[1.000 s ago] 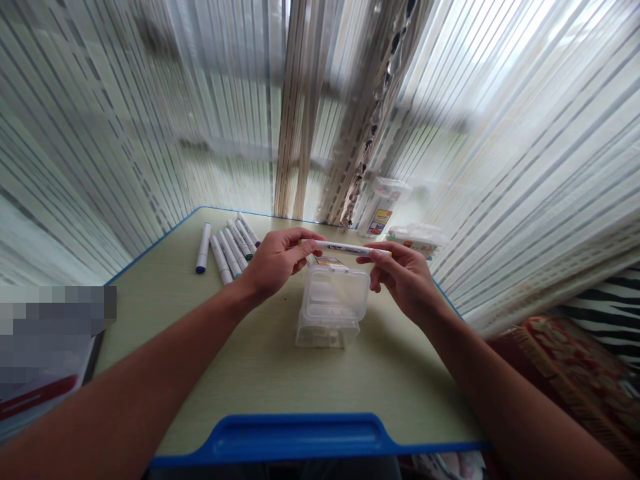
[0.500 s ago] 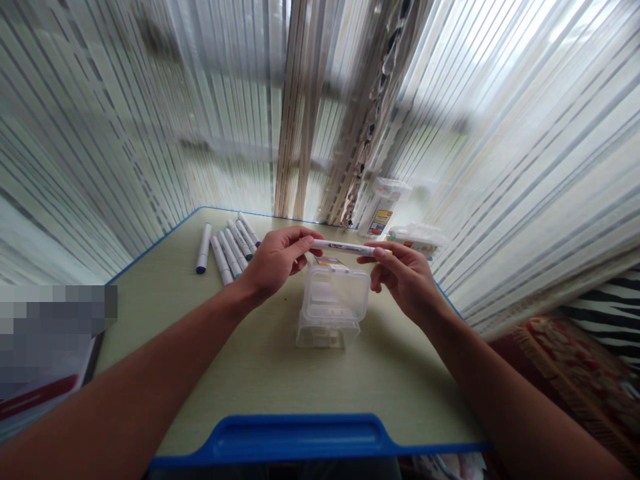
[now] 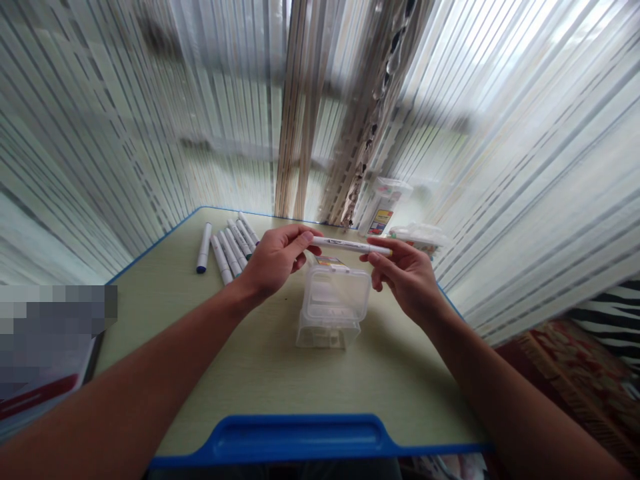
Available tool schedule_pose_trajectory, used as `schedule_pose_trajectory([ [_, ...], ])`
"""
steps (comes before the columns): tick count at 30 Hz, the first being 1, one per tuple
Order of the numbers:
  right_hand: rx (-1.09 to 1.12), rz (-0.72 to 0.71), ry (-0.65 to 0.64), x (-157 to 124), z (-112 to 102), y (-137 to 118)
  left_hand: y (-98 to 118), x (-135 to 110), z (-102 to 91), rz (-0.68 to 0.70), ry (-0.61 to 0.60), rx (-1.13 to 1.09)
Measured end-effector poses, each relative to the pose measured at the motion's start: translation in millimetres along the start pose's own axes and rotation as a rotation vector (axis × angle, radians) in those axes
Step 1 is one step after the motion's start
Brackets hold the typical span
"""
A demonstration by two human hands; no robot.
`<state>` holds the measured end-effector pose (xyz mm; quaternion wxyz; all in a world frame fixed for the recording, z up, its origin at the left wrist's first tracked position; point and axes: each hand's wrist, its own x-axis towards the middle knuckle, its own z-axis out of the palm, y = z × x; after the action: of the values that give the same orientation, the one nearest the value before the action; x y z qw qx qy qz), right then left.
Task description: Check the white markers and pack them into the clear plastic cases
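A white marker (image 3: 345, 245) with a yellow tip end at its right lies nearly level in the air between my hands. My left hand (image 3: 275, 260) pinches its left end between thumb and fingers. At the yellow end, my right hand (image 3: 406, 272) has its fingers behind the marker and its thumb at the lower edge. Below the marker stands a clear plastic box (image 3: 336, 297) with its lid raised toward me. Several white markers (image 3: 233, 252) lie side by side on the table left of my left hand, and a blue-ended marker (image 3: 204, 248) lies a little apart.
The pale table (image 3: 280, 380) has a blue rim with a blue tray groove (image 3: 300, 437) at the front. A clear container (image 3: 383, 210) and another plastic case (image 3: 419, 237) stand at the back right. String curtains (image 3: 240, 100) hang behind the table.
My right thumb has shifted down and left off the marker's face, baring more of its yellow end. The marker has turned slightly, so its print looks different. My left hand keeps its place.
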<state>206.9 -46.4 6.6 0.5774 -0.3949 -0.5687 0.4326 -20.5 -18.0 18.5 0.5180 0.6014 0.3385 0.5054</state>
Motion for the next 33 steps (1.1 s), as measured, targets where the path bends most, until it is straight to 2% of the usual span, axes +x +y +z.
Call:
schedule_pose_trajectory([
  [8, -0.047, -0.089, 0.002, -2.5, 1.8, -1.3, -0.5, 1.2, -1.0, 0.044, 0.010, -0.023],
  [22, -0.026, -0.051, 0.029, -1.5, 1.4, -4.1, 0.3, -0.8, -1.8, 0.071, 0.006, -0.009],
  [25, -0.062, -0.116, 0.035, -4.2, 3.1, -9.0, 0.4, -0.2, -3.5, 0.057, 0.001, -0.018],
  [28, -0.194, -0.231, 0.062, -9.3, 6.3, -16.8, 1.9, 0.0, -5.7, 0.054, 0.008, -0.056],
  [33, -0.336, -0.409, 0.154, -20.4, 13.5, -27.7, -0.6, 1.6, -9.3, 0.026, 0.090, -0.131],
])
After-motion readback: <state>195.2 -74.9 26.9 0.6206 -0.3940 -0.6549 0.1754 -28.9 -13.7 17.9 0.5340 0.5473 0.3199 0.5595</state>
